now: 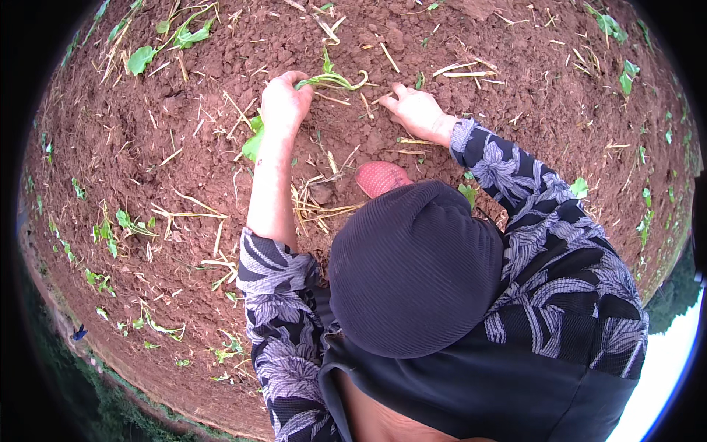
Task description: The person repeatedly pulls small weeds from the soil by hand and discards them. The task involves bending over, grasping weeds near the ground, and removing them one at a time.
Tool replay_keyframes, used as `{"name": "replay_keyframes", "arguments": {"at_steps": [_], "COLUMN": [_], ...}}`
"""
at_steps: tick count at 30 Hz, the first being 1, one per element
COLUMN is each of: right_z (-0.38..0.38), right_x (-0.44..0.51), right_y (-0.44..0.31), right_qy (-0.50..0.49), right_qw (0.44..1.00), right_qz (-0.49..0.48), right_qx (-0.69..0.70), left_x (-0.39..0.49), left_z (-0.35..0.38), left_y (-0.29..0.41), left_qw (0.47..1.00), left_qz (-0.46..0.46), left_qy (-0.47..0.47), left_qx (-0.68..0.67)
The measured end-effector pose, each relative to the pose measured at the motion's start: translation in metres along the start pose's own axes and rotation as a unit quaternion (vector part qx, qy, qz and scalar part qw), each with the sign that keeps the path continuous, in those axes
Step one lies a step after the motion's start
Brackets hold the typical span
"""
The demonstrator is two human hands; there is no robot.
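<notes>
My left hand [285, 102] is closed around a leafy green plant cutting [331, 80]. Its pale, curled stem end reaches out to the right over the reddish-brown soil. A broad green leaf [254, 141] hangs beside my left wrist, though the hand hides how it joins the cutting. To the right, my right hand [417, 110] is low at the soil with its fingers apart, a short way from the curled stem. Nothing can be seen in its fingers. Bits of dry straw [367, 105] lie between the two hands.
A red shoe [381, 178] shows beyond my knee in dark ribbed cloth [414, 271]. Loose clods and straw cover the ground. Wilted leafy cuttings [185, 37] lie at the upper left, with small plants [105, 235] scattered at the left and others [629, 76] at the right.
</notes>
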State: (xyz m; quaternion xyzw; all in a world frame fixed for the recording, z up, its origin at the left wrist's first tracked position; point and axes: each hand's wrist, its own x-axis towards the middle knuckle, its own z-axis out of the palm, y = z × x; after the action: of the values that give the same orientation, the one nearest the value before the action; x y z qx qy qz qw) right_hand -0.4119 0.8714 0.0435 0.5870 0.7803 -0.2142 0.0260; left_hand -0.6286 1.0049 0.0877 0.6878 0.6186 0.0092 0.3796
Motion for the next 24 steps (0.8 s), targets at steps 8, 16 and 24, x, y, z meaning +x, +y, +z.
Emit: {"name": "replay_keyframes", "arguments": {"at_steps": [8,16,24], "right_z": [-0.007,-0.014,0.014], "right_x": [0.031,0.050,0.066], "right_y": [0.015,0.006,0.014], "right_qy": [0.164,0.070,0.063], "right_qw": [0.981,0.989,0.967], "right_qz": [-0.052,0.032,0.079], "right_qx": [0.091,0.126,0.235], "left_x": [-0.004,0.012,0.016], "left_z": [-0.009,-0.020,-0.016], "left_y": [0.009,0.015,0.030], "left_qw": [0.992,0.969,0.931], "left_qz": [0.049,0.117,0.245], "left_qy": [0.081,0.119,0.150], "left_qx": [0.084,0.179,0.224]}}
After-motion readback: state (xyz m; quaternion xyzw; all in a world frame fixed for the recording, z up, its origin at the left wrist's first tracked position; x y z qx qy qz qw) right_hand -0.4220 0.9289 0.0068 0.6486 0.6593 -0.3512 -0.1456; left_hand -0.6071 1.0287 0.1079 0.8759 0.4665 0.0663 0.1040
